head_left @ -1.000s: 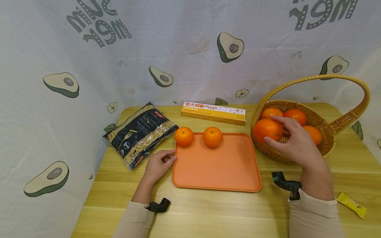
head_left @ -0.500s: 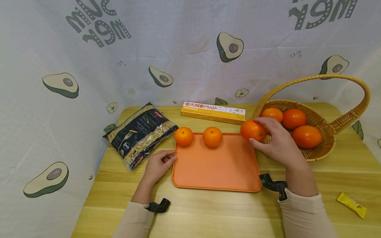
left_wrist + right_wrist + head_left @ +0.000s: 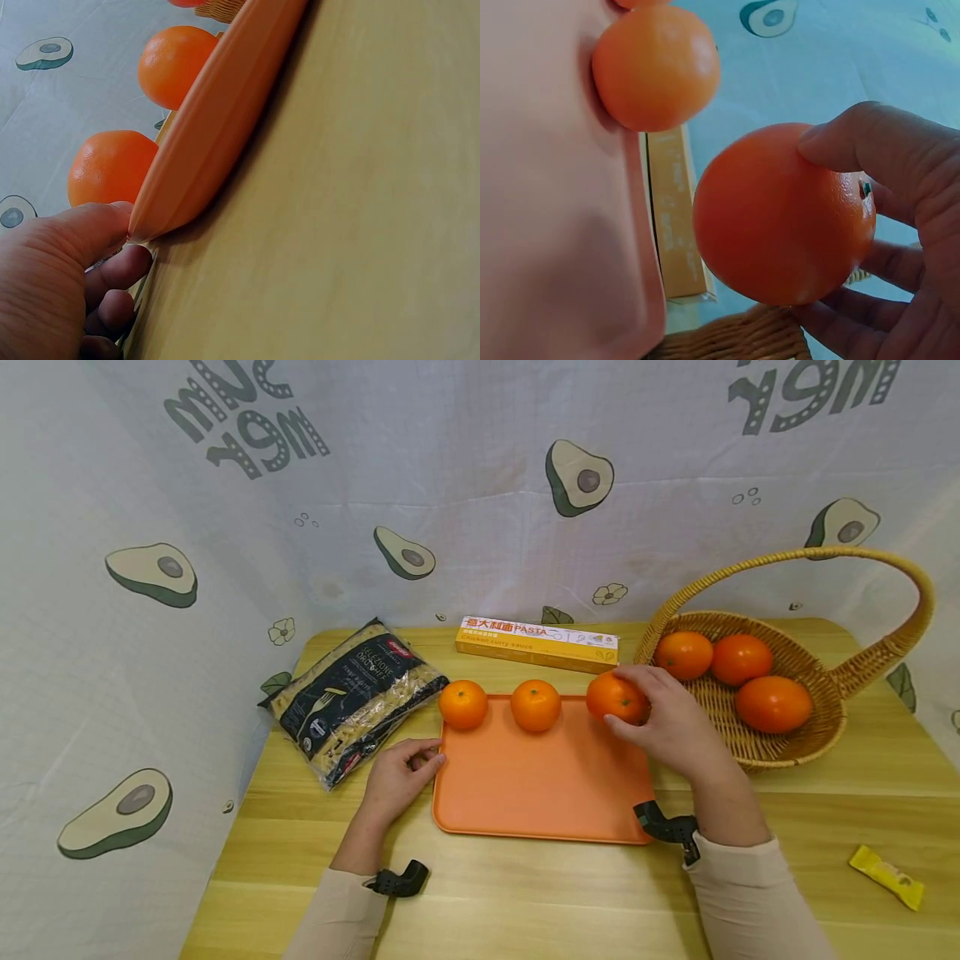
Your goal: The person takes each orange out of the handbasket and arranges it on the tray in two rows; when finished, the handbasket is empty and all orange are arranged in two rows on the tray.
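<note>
Against a white curtain [image 3: 480, 485] printed with avocados, a person works at a pale wood-grain table [image 3: 540, 893]. The right hand [image 3: 671, 718] grasps a glossy, round, deep-orange fruit [image 3: 611, 697] between thumb and fingers, over the far right corner of a flat, rectangular orange tray [image 3: 540, 785]; whether fruit and tray touch is hard to tell from here. The left hand [image 3: 397, 777], fingers curled, pinches the tray's left rim.

To set it down well, I judge, the fruit should come straight down inside the rim, in line with its neighbours, and be let go only once it sits without rocking, while the left hand braces the tray against sliding.

The fruit's skin is smooth and shiny, reddish on its shaded side, with a small green stem mark facing the palm. Along the far edge stand two paler round orange fruits [image 3: 536, 705]. Beyond lie a long yellow-and-white pasta box [image 3: 537, 645], a dark, clear-windowed plastic pasta bag [image 3: 356, 697] and a tan woven basket [image 3: 720, 718] holding three more fruits [image 3: 774, 704].
</note>
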A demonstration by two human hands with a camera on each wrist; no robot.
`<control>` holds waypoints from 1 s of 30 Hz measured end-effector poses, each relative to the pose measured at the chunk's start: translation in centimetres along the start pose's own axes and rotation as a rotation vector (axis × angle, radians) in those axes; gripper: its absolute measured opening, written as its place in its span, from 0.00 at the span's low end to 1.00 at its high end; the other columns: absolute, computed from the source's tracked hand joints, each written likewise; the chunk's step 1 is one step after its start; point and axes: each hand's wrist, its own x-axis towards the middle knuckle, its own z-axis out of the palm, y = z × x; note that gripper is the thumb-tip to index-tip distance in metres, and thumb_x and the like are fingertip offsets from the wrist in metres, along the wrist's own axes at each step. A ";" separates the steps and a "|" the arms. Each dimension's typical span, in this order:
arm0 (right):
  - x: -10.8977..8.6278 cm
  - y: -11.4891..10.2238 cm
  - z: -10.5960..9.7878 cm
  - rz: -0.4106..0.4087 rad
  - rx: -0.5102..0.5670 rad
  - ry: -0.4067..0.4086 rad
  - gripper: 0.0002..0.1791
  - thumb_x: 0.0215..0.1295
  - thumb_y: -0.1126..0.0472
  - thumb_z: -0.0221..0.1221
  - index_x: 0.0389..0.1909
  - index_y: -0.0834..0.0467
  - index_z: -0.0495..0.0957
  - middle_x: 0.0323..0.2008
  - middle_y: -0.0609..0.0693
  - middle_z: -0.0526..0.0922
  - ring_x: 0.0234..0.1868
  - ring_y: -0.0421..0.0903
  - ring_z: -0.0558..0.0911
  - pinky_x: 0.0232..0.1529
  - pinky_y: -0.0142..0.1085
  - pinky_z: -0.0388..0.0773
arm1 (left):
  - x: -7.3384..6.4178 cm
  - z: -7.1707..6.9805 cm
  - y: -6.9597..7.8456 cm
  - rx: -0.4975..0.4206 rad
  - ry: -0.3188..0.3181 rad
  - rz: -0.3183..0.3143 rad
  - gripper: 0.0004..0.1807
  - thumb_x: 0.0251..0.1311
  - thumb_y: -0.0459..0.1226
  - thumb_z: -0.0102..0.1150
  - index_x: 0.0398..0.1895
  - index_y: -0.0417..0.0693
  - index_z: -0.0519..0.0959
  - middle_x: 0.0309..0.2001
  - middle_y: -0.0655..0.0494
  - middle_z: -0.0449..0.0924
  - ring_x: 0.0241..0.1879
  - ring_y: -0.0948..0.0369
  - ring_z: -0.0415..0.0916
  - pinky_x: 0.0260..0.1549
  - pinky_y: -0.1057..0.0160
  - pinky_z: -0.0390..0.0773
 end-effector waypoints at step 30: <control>1.0 -1.1 3.4 0.138 -0.105 -0.068 0.40 0.66 0.52 0.67 0.75 0.60 0.64 0.66 0.71 0.72 0.63 0.71 0.74 0.63 0.67 0.69 | 0.0 0.0 0.0 -0.005 0.000 -0.013 0.15 0.65 0.42 0.69 0.53 0.54 0.87 0.36 0.59 0.86 0.28 0.66 0.74 0.29 0.69 0.74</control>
